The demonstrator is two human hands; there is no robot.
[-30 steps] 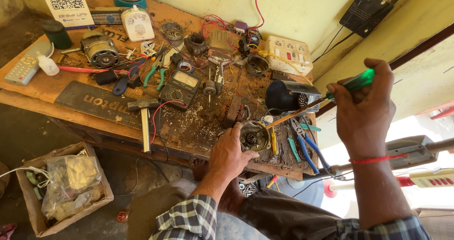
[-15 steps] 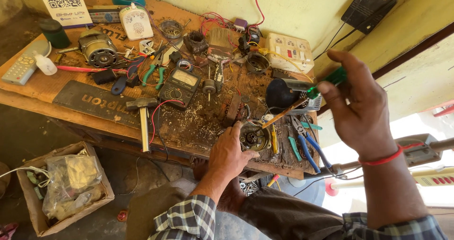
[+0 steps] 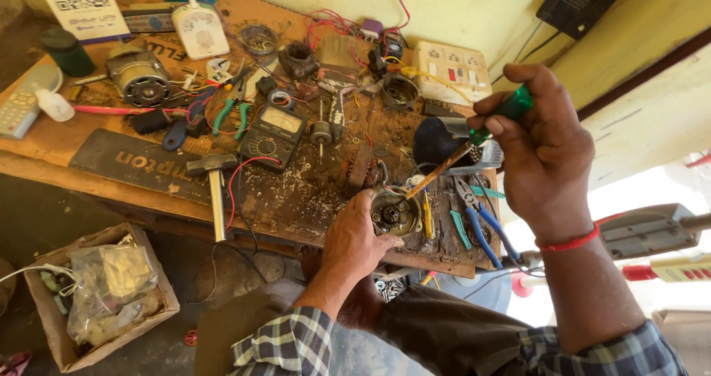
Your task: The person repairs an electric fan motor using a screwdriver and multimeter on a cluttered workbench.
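The right hand had come down and inward since the earlier frames, bringing the screwdriver tip to the rim of the small round motor part. That part sat at the near edge of the workbench, the left hand grasping its side. The right fist was clenched round the green handle. Blue pliers lay just beside; a hammer lay well apart.

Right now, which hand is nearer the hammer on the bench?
Left. The left hand steadies a round motor part just right of the hammer; the right hand is raised farther right, holding a green-handled screwdriver.
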